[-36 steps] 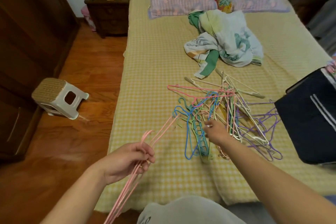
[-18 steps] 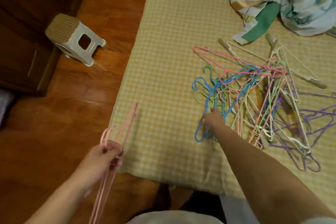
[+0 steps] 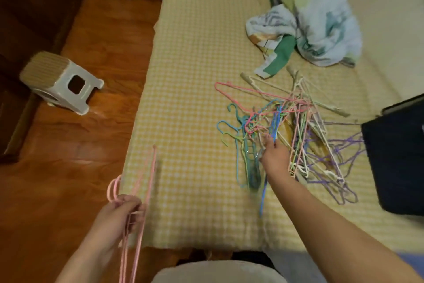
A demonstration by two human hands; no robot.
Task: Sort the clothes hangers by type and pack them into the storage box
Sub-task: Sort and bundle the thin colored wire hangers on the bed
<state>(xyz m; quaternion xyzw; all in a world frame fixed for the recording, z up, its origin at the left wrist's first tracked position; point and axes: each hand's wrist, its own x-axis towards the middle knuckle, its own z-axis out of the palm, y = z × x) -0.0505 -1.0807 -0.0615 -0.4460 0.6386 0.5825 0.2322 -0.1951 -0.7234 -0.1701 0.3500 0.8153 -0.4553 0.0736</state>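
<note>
**Pink ones gathered, the tangle still to sort**

The left hand (image 3: 119, 216) is clenched round a small bundle of pink hangers (image 3: 137, 202), gripping them just below their hooks so the thin wire frames hang together past the bed's near corner. Holding them off to the side looks deliberate — it keeps one finished type apart from the unsorted lot and leaves the other hand free to pick.

The right hand (image 3: 274, 156) reaches into the hanger pile (image 3: 289, 131) on the bed (image 3: 188, 76), its fingertips pinching at a blue hanger (image 3: 275, 122) near the middle of the heap; motion blur makes it hard to say how firm that hold is. Working from the pile's near edge makes sense, since the hooks and shoulders are interlocked and a pull from deeper in would likely drag several along.

The pile itself is a loose knot of thin hangers in pink, blue, green, cream and purple, with a few thicker pale ones lying across the far side. The purple ones spread toward the dark storage box (image 3: 399, 163), which sits on the bed at the right, just beside the heap — close enough for packing. I judge the sorting to be at an early stage.

A crumpled blanket (image 3: 321, 25) lies farther up the bed, and a small stool (image 3: 59, 80) stands on the wooden floor.
</note>
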